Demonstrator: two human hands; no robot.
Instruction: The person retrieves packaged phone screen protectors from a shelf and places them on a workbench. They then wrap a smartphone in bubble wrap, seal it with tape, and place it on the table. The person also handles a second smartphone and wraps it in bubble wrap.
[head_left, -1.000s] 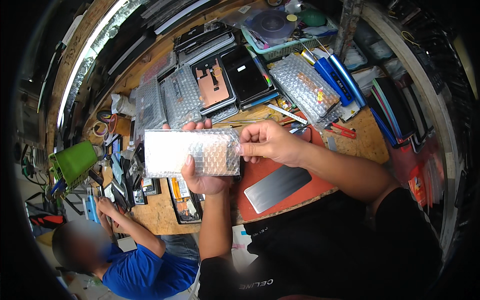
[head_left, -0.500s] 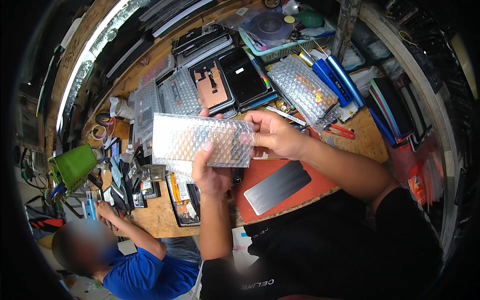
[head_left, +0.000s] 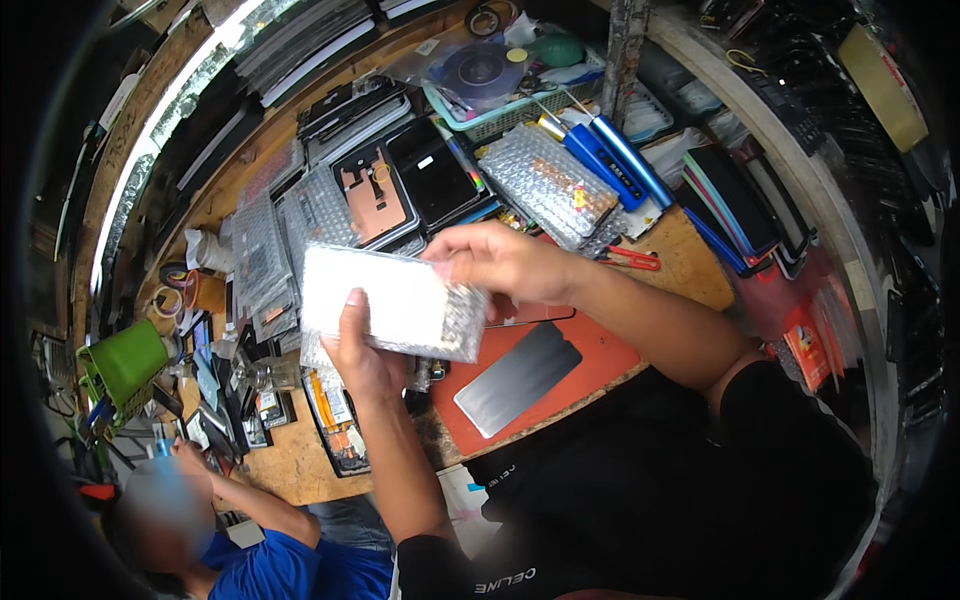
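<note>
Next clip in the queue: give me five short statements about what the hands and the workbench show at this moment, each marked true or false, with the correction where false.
1. Both hands hold one bubble-wrap pouch above the bench. True: the left hand grips its lower edge and the right hand its right end.
2. A dark flat panel lies on the red mat. True.
3. The right hand holds a blue screwdriver. False: the blue screwdrivers lie on the bench beyond the hands.
4. The green basket sits at the right edge of the bench. False: it is at the left.
5. A second person in a blue shirt is at lower left. True.
</note>
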